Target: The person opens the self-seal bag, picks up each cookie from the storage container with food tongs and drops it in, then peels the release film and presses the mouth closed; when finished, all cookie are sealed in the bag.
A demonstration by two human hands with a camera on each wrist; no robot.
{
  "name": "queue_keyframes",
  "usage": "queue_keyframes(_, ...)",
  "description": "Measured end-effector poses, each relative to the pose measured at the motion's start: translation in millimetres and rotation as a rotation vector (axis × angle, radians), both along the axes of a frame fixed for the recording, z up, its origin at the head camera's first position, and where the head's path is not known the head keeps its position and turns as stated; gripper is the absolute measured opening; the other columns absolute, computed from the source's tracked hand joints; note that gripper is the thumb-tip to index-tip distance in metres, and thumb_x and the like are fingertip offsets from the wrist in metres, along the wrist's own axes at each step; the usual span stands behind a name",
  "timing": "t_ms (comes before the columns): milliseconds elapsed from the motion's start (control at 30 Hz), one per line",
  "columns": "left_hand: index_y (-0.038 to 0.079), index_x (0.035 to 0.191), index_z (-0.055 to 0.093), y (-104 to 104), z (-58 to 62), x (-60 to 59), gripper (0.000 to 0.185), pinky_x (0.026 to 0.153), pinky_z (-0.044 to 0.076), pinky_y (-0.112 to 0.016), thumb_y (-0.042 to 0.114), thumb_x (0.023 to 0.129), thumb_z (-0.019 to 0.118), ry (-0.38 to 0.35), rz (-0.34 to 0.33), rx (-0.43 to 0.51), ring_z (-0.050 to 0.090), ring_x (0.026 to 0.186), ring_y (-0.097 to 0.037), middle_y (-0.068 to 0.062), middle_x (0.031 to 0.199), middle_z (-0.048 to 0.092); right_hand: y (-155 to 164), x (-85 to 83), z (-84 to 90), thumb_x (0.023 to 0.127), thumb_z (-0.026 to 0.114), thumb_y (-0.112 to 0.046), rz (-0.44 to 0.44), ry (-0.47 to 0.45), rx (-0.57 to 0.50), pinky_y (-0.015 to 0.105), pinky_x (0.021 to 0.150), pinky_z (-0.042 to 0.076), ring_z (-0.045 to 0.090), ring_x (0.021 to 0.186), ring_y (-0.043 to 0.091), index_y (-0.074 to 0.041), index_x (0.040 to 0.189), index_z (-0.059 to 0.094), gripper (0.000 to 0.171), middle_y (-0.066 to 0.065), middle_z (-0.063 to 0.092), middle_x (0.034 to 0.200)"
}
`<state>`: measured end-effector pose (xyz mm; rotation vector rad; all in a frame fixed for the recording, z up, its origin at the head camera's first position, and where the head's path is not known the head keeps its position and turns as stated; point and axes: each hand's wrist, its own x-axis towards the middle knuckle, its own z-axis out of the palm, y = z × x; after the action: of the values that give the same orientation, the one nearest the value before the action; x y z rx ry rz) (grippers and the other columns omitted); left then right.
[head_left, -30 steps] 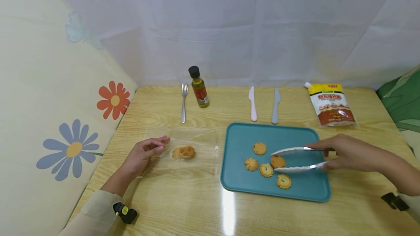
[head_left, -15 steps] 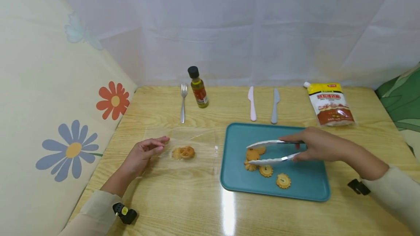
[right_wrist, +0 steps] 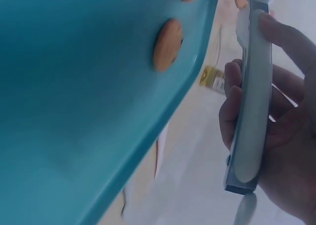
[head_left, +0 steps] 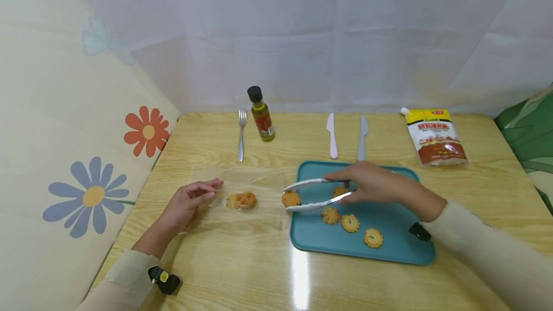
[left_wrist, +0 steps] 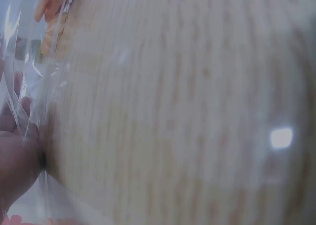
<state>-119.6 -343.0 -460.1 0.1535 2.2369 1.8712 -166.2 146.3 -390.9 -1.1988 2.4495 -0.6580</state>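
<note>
while the right hand (head_left: 373, 184) grips the tongs (head_left: 317, 204), a round cookie (head_left: 291, 198) sits between their two arms at the left rim of the teal tray (head_left: 402, 246), just beside the right end of the clear bag (head_left: 268, 191), as the head view shows it. a second round cookie (head_left: 339, 192) is partly hidden behind the tongs; nearer the person, on the tray, are a flower-shaped cookie (head_left: 330, 215) and two scalloped cookies (head_left: 361, 230). the left hand (head_left: 192, 203) rests at the bag's left end, thumb and fingers apart, and a pretzel-shaped cookie (head_left: 246, 200) with a paler piece (head_left: 233, 201) touching it shows through the film. farther back on the worktop (head_left: 242, 272) are a fork (head_left: 240, 136), an upright bottle (head_left: 264, 124), a pink knife (head_left: 331, 136), a grey knife (head_left: 362, 138) and a pouch (head_left: 436, 140).

in the left wrist view, shiny film stands over the left hand's fingers; the rest is mostly blurred wood grain.

in the right wrist view, the thumb presses along the tongs' handle, fingers wrapped round from the other side; the second round cookie lies inside the tray, near its rim.
</note>
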Motion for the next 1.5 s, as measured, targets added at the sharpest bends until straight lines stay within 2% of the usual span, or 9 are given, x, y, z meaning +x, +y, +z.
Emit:
queue_keyframes(133, -0.015, 0.113, 0.065, 0, -0.4, -0.2, 0.024, 0.102, 0.045, -0.013, 0.007, 0.102, 0.064, 0.008, -0.012, 0.045, 0.057, 0.128, 0.001, 0.01, 0.13, 0.07, -22, -2.8, 0.0, 0.091, 0.082, -0.027, 0.014, 0.006, -0.014, 0.025, 0.062, 0.048, 0.055, 0.068, 0.0, -0.012, 0.147, 0.058, 0.063, -0.006, 0.073, 0.094)
queue_keyframes(333, -0.011, 0.111, 0.068, 0, -0.4, 0.5, 0.021, 0.101, 0.046, -0.013, 0.007, 0.102, 0.064, 0.011, -0.017, 0.038, 0.057, 0.128, 0.002, 0.011, 0.13, 0.07, -54, -3.5, -0.6, 0.093, 0.079, -0.029, 0.027, 0.036, -0.01, 0.027, 0.065, 0.049, 0.059, 0.072, 0.003, -0.012, 0.15, 0.055, 0.063, 0.004, 0.075, 0.102)
queue_keyframes(600, -0.012, 0.111, 0.068, -1, -0.5, 0.4, 0.022, 0.1, 0.047, -0.014, 0.007, 0.103, 0.063, 0.012, -0.013, 0.028, 0.056, 0.128, 0.002, 0.01, 0.131, 0.069, -90, 2.3, 0.1, 0.094, 0.079, -0.029, -0.001, 0.025, -0.014, 0.03, 0.067, 0.05, 0.061, 0.08, 0.009, -0.011, 0.151, 0.053, 0.065, 0.004, 0.073, 0.105)
queue_keyframes(800, -0.011, 0.111, 0.068, -1, -0.6, 0.0, 0.022, 0.1, 0.046, -0.013, 0.008, 0.102, 0.064, -0.002, -0.006, 0.024, 0.057, 0.128, 0.003, 0.011, 0.13, 0.07, -110, 5.1, -1.7, 0.093, 0.08, -0.029, -0.022, 0.046, -0.003, 0.032, 0.074, 0.054, 0.065, 0.08, 0.009, -0.012, 0.149, 0.055, 0.064, 0.005, 0.074, 0.123)
queue_keyframes(867, -0.01, 0.111, 0.069, -1, -0.7, 0.0, 0.021, 0.1, 0.047, -0.013, 0.008, 0.102, 0.064, 0.0, -0.007, 0.026, 0.057, 0.127, 0.003, 0.011, 0.13, 0.07, -114, 5.4, -2.8, 0.093, 0.08, -0.029, -0.031, 0.041, 0.013, 0.033, 0.074, 0.054, 0.063, 0.077, 0.009, -0.013, 0.149, 0.056, 0.064, 0.005, 0.074, 0.121)
queue_keyframes(1167, -0.003, 0.109, 0.073, -2, -0.2, 1.1, 0.015, 0.1, 0.047, -0.013, 0.007, 0.103, 0.063, 0.009, -0.018, 0.041, 0.056, 0.128, 0.002, 0.01, 0.131, 0.07, -118, 4.7, -6.3, 0.092, 0.081, -0.032, -0.047, 0.024, 0.035, 0.03, 0.066, 0.05, 0.058, 0.068, 0.005, -0.014, 0.15, 0.055, 0.066, -0.002, 0.073, 0.093)
queue_keyframes(1333, -0.004, 0.109, 0.072, -1, 0.1, 1.2, 0.015, 0.101, 0.046, -0.013, 0.005, 0.103, 0.062, 0.013, -0.022, 0.044, 0.056, 0.129, 0.002, 0.01, 0.132, 0.069, -115, 5.6, -6.4, 0.091, 0.082, -0.032, -0.047, 0.007, 0.016, 0.029, 0.064, 0.05, 0.057, 0.067, 0.006, -0.013, 0.151, 0.054, 0.068, 0.001, 0.073, 0.096)
queue_keyframes(1500, -0.004, 0.109, 0.072, -1, 1.4, 1.7, 0.016, 0.101, 0.046, -0.013, 0.007, 0.103, 0.063, 0.006, -0.015, 0.035, 0.056, 0.128, 0.002, 0.011, 0.132, 0.069, -109, 6.9, -7.2, 0.091, 0.081, -0.032, -0.064, 0.008, 0.004, 0.028, 0.06, 0.044, 0.052, 0.064, 0.007, -0.013, 0.151, 0.053, 0.069, -0.006, 0.064, 0.078)
